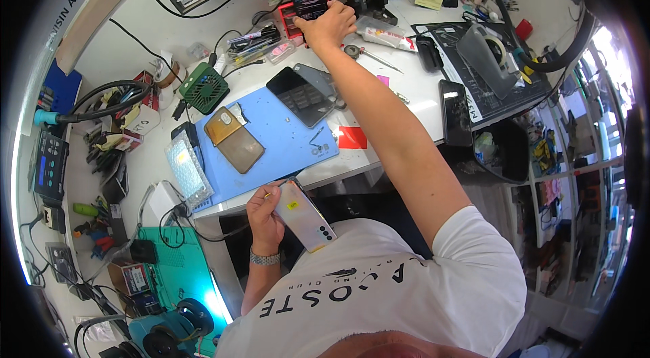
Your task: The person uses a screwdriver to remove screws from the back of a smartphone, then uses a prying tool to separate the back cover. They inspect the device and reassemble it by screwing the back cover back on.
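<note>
Close to my body, my left hand [265,221] is closed round one end of a smartphone with a pale iridescent back [305,217]. Its back faces up, with a yellow sticker and several camera lenses at the end nearest my shirt. My right arm stretches across the bench to its back edge. There, my right hand [328,27] grips the sides of an upright black smartphone [311,0] with a lit screen, its thumb on the left and fingers on the right. A red frame [290,19] stands right behind that phone. The palm side of my right hand is hidden.
A blue mat [271,155] carries a brown translucent phone case [233,140] and a dark phone [301,96]. Near it are a green fan [204,88], a bubble-wrapped item [188,167] and a red card [353,137]. Another black phone [456,113] lies at the bench's right edge, by a bin [504,148].
</note>
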Motion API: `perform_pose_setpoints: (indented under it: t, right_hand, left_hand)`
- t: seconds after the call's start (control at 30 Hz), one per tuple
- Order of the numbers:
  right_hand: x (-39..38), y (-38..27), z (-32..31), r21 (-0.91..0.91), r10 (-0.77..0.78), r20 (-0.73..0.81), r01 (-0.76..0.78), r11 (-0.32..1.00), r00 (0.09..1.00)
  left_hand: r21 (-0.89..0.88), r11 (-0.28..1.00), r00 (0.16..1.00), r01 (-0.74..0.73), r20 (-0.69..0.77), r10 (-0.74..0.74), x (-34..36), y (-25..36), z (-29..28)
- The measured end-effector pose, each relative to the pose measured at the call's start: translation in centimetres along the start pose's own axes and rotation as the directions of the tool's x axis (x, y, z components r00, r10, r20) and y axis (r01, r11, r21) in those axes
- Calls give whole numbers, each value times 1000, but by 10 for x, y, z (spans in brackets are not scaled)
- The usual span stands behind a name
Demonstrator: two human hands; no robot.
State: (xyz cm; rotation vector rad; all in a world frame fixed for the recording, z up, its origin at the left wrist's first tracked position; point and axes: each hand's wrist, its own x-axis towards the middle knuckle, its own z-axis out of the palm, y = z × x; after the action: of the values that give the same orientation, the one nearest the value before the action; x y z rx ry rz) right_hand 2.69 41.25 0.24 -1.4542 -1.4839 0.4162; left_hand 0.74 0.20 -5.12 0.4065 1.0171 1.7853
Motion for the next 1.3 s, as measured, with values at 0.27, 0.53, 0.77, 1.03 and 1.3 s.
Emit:
perform_pose_setpoints:
  t: [0.27,0.53,0.77,1.03,1.3]
  right_hand:
    - [2,-3,-6,-13,21,68,-20,1000,997]
    - [1,-2,-5,31,18,52,-20,999,998]
    - [5,-1,-2,36,-2,32,1,999,999]
    - [-27,-4,-34,395,-31,-7,32,918,999]
    - [-152,6,-191,666,-225,336,-62,744,915]
  left_hand:
    - [8,1000,1000,-2,-13,3,-3,2,4]
    - [28,1000,1000,0,-10,0,-4,0,1]
    - [43,999,1000,-1,6,1,0,0,0]
    - [266,964,1000,-15,-9,18,-11,2,-3]
    - [26,991,981,-131,146,126,-6,-11,-15]
